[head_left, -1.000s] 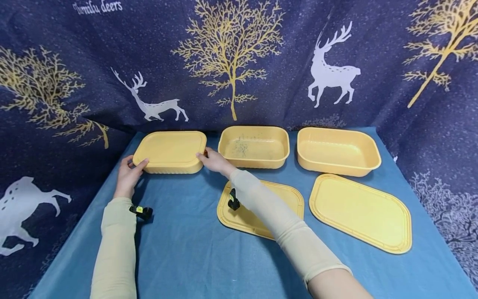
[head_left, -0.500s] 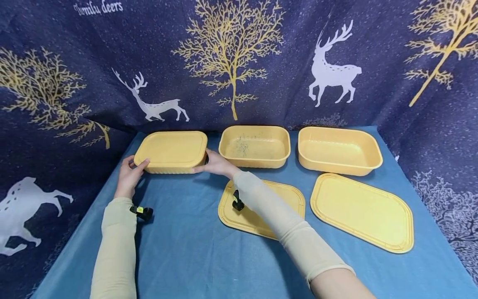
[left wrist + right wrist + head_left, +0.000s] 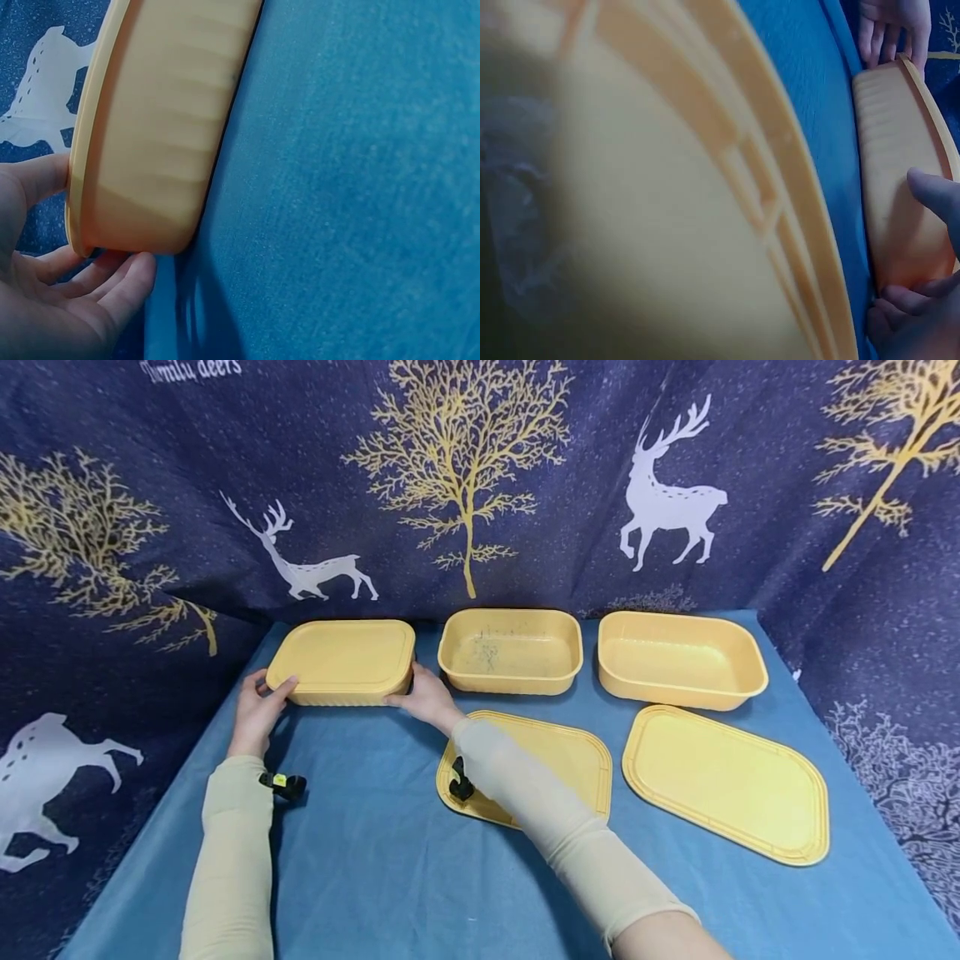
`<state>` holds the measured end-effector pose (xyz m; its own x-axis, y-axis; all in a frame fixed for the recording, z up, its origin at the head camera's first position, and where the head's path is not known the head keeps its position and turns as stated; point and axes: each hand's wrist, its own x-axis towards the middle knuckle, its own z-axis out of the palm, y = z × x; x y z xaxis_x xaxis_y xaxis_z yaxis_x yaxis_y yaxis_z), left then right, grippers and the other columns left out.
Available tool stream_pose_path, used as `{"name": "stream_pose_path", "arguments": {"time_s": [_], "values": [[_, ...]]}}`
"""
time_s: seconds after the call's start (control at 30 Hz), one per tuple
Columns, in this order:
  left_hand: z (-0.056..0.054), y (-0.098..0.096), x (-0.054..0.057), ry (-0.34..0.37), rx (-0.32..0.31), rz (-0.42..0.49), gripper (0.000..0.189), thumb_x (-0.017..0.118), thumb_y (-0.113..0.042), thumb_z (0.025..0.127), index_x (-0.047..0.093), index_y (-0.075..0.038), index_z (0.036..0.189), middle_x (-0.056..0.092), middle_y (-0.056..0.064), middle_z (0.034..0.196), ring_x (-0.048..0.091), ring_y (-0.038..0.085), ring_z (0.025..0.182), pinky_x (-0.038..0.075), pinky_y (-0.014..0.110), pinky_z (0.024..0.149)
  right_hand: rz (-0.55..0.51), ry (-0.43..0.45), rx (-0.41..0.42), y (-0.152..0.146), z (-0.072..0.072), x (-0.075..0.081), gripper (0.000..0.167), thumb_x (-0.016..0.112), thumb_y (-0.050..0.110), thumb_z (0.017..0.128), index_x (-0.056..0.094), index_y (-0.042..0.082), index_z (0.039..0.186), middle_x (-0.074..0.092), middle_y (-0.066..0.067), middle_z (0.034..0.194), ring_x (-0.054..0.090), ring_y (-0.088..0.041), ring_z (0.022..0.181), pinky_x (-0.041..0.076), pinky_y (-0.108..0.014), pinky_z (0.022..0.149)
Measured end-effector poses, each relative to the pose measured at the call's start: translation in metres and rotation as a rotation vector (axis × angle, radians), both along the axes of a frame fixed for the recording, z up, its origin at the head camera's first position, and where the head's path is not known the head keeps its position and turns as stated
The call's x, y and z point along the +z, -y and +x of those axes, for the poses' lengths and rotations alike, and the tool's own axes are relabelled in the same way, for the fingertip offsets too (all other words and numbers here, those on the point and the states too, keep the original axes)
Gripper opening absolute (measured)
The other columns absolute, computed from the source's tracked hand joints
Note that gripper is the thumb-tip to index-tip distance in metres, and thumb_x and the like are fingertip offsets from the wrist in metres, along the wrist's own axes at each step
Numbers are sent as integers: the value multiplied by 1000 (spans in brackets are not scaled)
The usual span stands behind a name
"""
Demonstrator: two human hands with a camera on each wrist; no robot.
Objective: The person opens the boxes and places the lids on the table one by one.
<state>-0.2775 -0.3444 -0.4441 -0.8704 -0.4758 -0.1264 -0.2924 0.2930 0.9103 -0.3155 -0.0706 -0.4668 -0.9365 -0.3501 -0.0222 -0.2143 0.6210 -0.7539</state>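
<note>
At the back left of the table stands a yellow plastic food box (image 3: 345, 699) with its yellow lid (image 3: 341, 653) on top. My left hand (image 3: 257, 714) grips the box's left front corner. In the left wrist view its thumb (image 3: 46, 178) presses the lid's rim, and the fingers curl at the end of the box. The opposite corner is held by my right hand (image 3: 429, 697), thumb across the front wall and fingers round the right end. Several right fingertips are hidden in the head view. In the right wrist view both hands show at either end of the box.
Two uncovered yellow boxes stand along the back, one in the middle (image 3: 510, 664) with dark specks inside, one at right (image 3: 678, 660). Two loose lids lie before them, the middle lid (image 3: 577, 768) partly under my right forearm, the other lid (image 3: 727, 785) at right. A patterned curtain (image 3: 525, 485) hangs behind.
My right thumb has slid from the lid's edge down onto the box's front wall. The right wrist has shifted slightly. My left hand and the box stay in place.
</note>
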Motion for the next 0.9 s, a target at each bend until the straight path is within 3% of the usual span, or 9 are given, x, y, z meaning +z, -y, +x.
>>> {"name": "stream_pose_path", "arguments": {"time_s": [0.2,0.53,0.63,0.77,0.9], "values": [[0,1,-1,-11,-9,-6,84,62,-42,98,16,-9,161,26,20,159,46,27,128,40,42,110,-37,31,-15,0,2,-2,91,70,49,92,24,9,160,36,-12,159,40,-25,142,36,-37,113],[6,1,3,-67,-45,-143,84,61,-41,98,19,-2,160,32,23,156,38,34,134,37,45,108,-85,63,-30,-1,2,-4,92,73,49,91,27,9,160,38,-11,159,41,-25,142,38,-38,112],[8,0,8,-104,-64,-239,83,62,-38,98,22,1,158,34,26,155,37,38,138,33,49,112,-97,65,-26,-2,2,-4,92,73,48,90,28,8,159,38,-12,158,41,-26,141,38,-39,112],[9,-8,18,-138,-134,-430,82,65,-39,97,27,5,155,37,33,150,37,46,137,29,55,113,-100,57,-17,-3,2,-2,92,74,48,90,29,7,159,40,-12,157,41,-25,141,38,-37,112],[6,-20,26,-189,-274,-555,82,68,-38,96,31,6,153,38,36,146,40,50,132,31,60,109,-94,53,-18,-3,2,-2,92,74,48,90,29,7,158,40,-12,157,42,-25,141,37,-37,112]]}}
